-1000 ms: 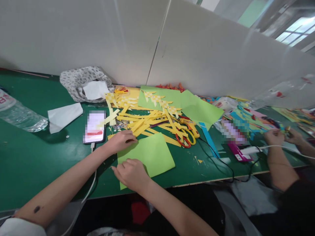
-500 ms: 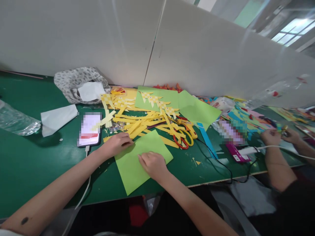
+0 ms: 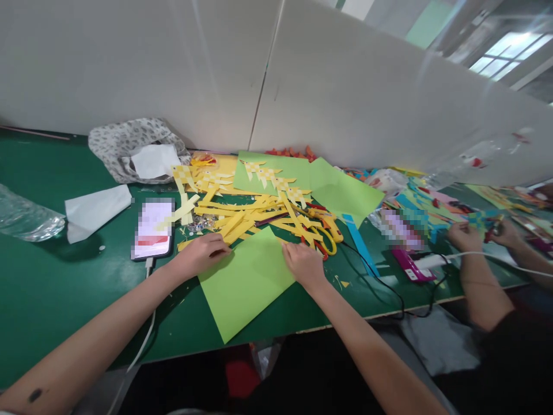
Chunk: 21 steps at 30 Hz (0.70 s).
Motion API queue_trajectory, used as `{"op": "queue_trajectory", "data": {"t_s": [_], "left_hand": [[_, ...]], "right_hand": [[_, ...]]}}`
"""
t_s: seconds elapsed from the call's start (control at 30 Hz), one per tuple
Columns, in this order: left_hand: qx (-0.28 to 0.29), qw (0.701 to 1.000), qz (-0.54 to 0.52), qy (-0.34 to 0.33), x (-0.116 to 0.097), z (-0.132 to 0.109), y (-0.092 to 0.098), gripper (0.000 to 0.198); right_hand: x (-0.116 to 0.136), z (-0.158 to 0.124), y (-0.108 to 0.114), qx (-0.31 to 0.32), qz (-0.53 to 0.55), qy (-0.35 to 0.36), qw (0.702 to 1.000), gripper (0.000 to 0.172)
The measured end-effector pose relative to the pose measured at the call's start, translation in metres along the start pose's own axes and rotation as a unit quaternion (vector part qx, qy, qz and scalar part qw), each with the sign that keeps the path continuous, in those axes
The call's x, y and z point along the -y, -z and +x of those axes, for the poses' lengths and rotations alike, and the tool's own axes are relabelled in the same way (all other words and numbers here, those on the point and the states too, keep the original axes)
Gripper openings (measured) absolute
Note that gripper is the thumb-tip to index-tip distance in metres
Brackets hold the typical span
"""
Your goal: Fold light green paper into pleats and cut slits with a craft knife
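Note:
A light green sheet of paper [image 3: 245, 294] lies slanted on the table in front of me. My left hand [image 3: 202, 255] rests on its upper left edge, fingers curled together on the paper. At the right corner is my right hand [image 3: 306, 264], its fingers pinched along the edge. Just beyond the sheet is a heap of yellow paper strips [image 3: 242, 222]. Yellow-and-white woven paper fish [image 3: 288, 189] lie on another green sheet [image 3: 244, 183]. Close by my right hand are scissors with yellow and red handles [image 3: 329, 245] and a yellow glue gun [image 3: 334, 226].
At left are a phone [image 3: 153, 227] on a white cable, a folded white paper [image 3: 97, 213], a clear bottle [image 3: 30, 216] and a patterned cloth bag [image 3: 125, 135]. On the right lie a blue strip [image 3: 360, 245] and a magenta power strip [image 3: 410, 266]; a co-worker's hands [image 3: 466, 239] hold blue pieces.
My right hand has moved right, from the middle of the green sheet to its right corner. My left hand stays at the left edge. The whole view has shifted slightly.

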<state>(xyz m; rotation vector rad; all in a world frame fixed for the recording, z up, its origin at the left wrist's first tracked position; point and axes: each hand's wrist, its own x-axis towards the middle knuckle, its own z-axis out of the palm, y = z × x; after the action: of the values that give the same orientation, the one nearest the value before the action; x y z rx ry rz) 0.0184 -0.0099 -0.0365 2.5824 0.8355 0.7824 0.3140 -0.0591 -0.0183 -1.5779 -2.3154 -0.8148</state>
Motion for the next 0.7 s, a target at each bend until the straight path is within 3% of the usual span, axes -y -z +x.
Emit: {"op": "queue_trajectory", "data": {"t_s": [0.13,0.3,0.4,0.53,0.7], "left_hand": [[-0.002,1.0,-0.004,0.007,0.0,0.001,0.0,0.026],[0.012,1.0,0.001,0.013,-0.002,0.002,0.003,0.025],[0.021,1.0,0.001,0.02,-0.003,0.002,0.004,0.025],[0.022,0.999,0.002,0.036,-0.004,0.003,0.004,0.023],[0.016,0.998,-0.006,0.065,-0.006,0.003,0.004,0.017]], "right_hand": [[-0.002,0.003,0.003,-0.014,-0.022,0.026,0.999,0.04],[0.025,0.016,0.022,-0.055,-0.002,0.083,0.995,0.035],[0.038,0.026,0.036,-0.086,0.013,0.082,0.993,0.033],[0.064,0.022,0.048,-0.053,0.076,0.119,0.989,0.03],[0.123,0.0,0.056,0.003,0.186,0.227,0.956,0.02]]}}
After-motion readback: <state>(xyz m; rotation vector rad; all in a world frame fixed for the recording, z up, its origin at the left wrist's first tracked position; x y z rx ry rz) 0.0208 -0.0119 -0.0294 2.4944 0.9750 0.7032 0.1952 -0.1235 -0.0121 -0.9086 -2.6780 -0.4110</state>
